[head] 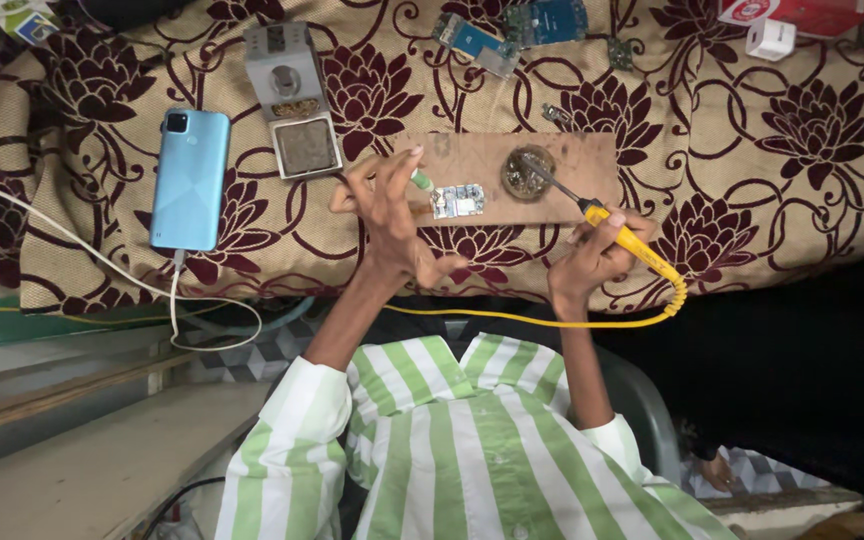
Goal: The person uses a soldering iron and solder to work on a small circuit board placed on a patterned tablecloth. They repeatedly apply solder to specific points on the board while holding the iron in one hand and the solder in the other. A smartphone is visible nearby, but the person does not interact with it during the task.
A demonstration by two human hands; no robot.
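blue phone, grey soldering stand, white charger, floral cloth

Yellow soldering iron, blue phone — maroon-flowered tan cloth

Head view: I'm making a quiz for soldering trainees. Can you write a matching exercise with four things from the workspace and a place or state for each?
Things:
1. soldering iron
2. blue phone
3. small circuit board
4. round tin

Places or states:
A. on the flowered cloth, with a white cable plugged in
B. next to the green-tipped tool pinched in the left hand
C. held in the right hand
D. on the wooden board, with the iron's tip in it

Pairs: 1-C, 2-A, 3-B, 4-D
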